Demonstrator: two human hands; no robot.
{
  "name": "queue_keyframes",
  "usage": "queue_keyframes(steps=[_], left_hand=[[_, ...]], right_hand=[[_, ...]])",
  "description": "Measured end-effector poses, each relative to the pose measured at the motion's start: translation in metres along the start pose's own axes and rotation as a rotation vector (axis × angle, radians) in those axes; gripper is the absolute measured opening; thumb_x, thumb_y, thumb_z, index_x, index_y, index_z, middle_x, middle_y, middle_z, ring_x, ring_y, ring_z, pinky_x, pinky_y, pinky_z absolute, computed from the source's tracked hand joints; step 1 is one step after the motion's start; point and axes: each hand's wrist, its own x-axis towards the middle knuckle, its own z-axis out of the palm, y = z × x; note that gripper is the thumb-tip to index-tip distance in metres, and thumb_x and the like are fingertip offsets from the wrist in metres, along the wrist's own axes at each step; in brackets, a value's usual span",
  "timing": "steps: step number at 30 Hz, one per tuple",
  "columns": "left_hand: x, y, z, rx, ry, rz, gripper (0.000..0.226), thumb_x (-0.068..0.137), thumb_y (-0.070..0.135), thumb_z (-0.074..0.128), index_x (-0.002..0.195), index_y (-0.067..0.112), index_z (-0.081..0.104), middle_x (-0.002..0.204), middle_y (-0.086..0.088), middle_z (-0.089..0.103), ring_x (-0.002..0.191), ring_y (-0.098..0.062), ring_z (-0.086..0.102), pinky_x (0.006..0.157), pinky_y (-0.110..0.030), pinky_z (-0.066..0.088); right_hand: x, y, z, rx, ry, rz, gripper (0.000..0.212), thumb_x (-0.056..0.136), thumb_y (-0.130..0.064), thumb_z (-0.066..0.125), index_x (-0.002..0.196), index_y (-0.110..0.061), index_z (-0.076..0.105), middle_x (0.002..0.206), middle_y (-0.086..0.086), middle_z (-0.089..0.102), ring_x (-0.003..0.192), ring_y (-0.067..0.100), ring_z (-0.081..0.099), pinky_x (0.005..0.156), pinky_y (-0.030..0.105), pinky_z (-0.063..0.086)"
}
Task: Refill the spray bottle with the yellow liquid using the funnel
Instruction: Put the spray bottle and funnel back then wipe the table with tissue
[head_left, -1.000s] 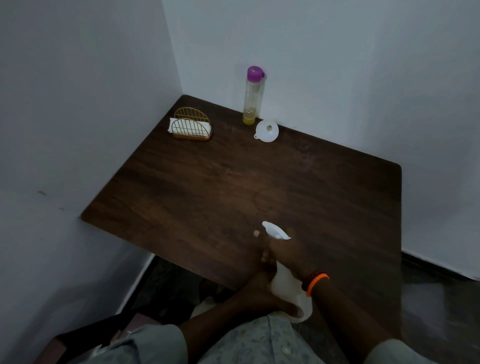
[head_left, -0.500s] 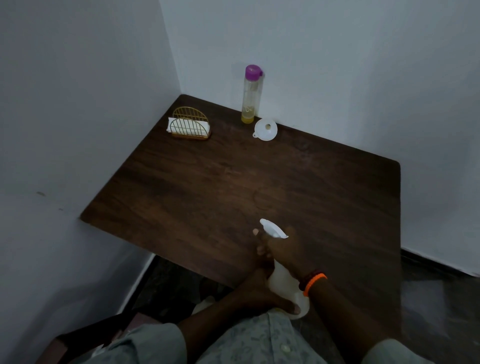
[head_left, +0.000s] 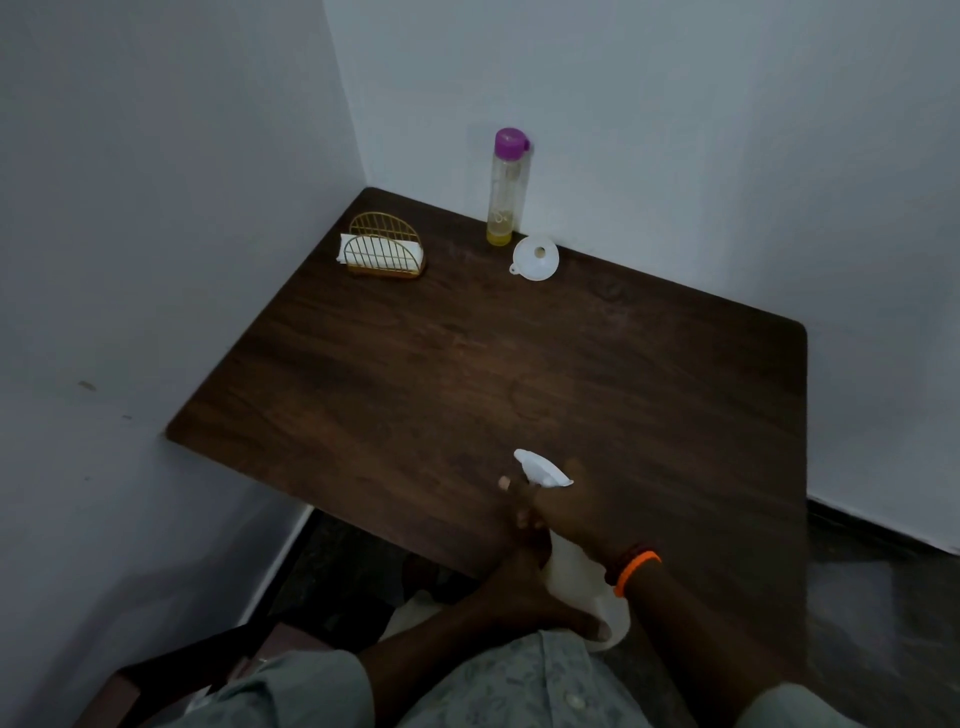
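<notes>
Now, at about ten o'clock on the dark wooden table (head_left: 467, 374), a gold wire napkin holder (head_left: 385, 253) stands with white napkins in it, close to the left wall. Toward twelve o'clock, by the back wall, a tall clear bottle (head_left: 505, 188) with a purple cap stands upright, a little yellow liquid in its bottom. Just beside it at its four o'clock, a white funnel (head_left: 536, 258) lies wide mouth up. Down at six o'clock, at the table's near edge, the white spray bottle (head_left: 576, 574) is held tilted, its nozzle toward eleven o'clock. The left hand (head_left: 524, 592) wraps curled fingers around the bottle's lower body. The right hand (head_left: 563, 512), with orange and dark bands on its wrist, grips the neck below the trigger head, fingers curled round it.
</notes>
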Motion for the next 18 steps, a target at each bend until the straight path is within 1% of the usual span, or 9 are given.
queue_keyframes(steps=[1,3,5,6,9,12,15,17,18], left_hand=[[0.0,0.0,0.001,0.001,0.009,-0.003,0.106,0.05,0.054,0.092,0.133,0.045,0.028,0.116,0.038,0.036,0.121,0.013,0.041,0.081,0.0,0.034],[-0.001,-0.003,0.001,-0.026,0.036,-0.027,0.105,0.055,0.045,0.094,0.138,0.039,0.03,0.121,0.033,0.038,0.12,0.011,0.041,0.084,-0.002,0.037],[0.0,-0.005,0.0,-0.036,0.051,-0.042,0.108,0.051,0.047,0.095,0.14,0.037,0.034,0.131,0.024,0.045,0.126,0.0,0.046,0.096,-0.018,0.046],[-0.001,-0.006,0.001,-0.035,0.059,-0.035,0.108,0.049,0.049,0.095,0.138,0.039,0.035,0.131,0.023,0.046,0.126,-0.002,0.047,0.097,-0.023,0.048],[-0.004,-0.001,0.002,-0.024,0.041,-0.046,0.115,0.043,0.056,0.095,0.141,0.036,0.037,0.135,0.025,0.047,0.125,0.001,0.048,0.1,-0.026,0.049],[-0.002,0.004,0.0,-0.018,0.001,-0.028,0.105,0.049,0.045,0.097,0.139,0.038,0.043,0.129,0.025,0.054,0.12,0.004,0.053,0.098,-0.023,0.05],[-0.004,0.012,-0.001,-0.005,-0.042,-0.005,0.086,0.058,0.031,0.095,0.122,0.051,0.042,0.122,0.028,0.054,0.113,0.01,0.053,0.096,-0.021,0.051],[-0.005,0.016,-0.001,-0.027,-0.066,0.018,0.075,0.063,0.024,0.094,0.112,0.053,0.044,0.113,0.031,0.055,0.102,0.022,0.053,0.088,-0.012,0.051],[-0.004,0.017,0.0,-0.031,-0.083,0.026,0.076,0.065,0.021,0.093,0.116,0.05,0.045,0.108,0.033,0.054,0.096,0.026,0.052,0.081,-0.006,0.05]], right_hand=[[0.0,0.0,0.0,-0.024,0.008,-0.007,0.05,0.091,-0.038,0.068,0.134,-0.033,0.043,0.104,0.01,0.064,0.06,0.01,0.06,0.054,0.016,0.05],[0.008,0.003,0.006,-0.028,0.042,0.003,0.026,0.089,-0.044,0.07,0.109,-0.036,0.056,0.095,0.007,0.064,0.054,0.01,0.06,0.048,0.015,0.048],[0.012,0.003,0.009,-0.037,0.043,0.022,0.026,0.082,-0.053,0.071,0.087,-0.031,0.057,0.068,0.0,0.069,0.059,0.011,0.064,0.049,0.011,0.047],[0.015,0.004,0.01,-0.056,0.02,0.019,0.031,0.079,-0.057,0.071,0.086,-0.029,0.059,0.063,-0.003,0.07,0.064,0.01,0.067,0.052,0.01,0.048],[0.014,0.007,0.007,-0.01,0.044,0.014,0.021,0.086,-0.044,0.073,0.088,-0.03,0.057,0.064,-0.001,0.07,0.058,0.007,0.065,0.053,0.015,0.051],[0.008,0.01,0.0,0.077,0.183,0.047,0.038,0.085,-0.04,0.075,0.091,-0.027,0.039,0.065,0.007,0.066,0.052,0.014,0.06,0.05,0.024,0.05],[0.008,0.015,-0.004,0.147,0.235,0.045,0.054,0.077,-0.042,0.082,0.105,-0.011,0.048,0.071,0.009,0.074,0.058,0.016,0.068,0.056,0.026,0.055],[0.007,0.018,-0.009,0.153,0.238,0.04,0.067,0.072,-0.046,0.084,0.114,-0.003,0.055,0.075,0.007,0.077,0.065,0.014,0.072,0.059,0.024,0.057],[0.006,0.019,-0.011,0.165,0.248,0.051,0.069,0.072,-0.047,0.084,0.115,-0.002,0.056,0.075,0.007,0.077,0.064,0.014,0.072,0.058,0.024,0.056]])
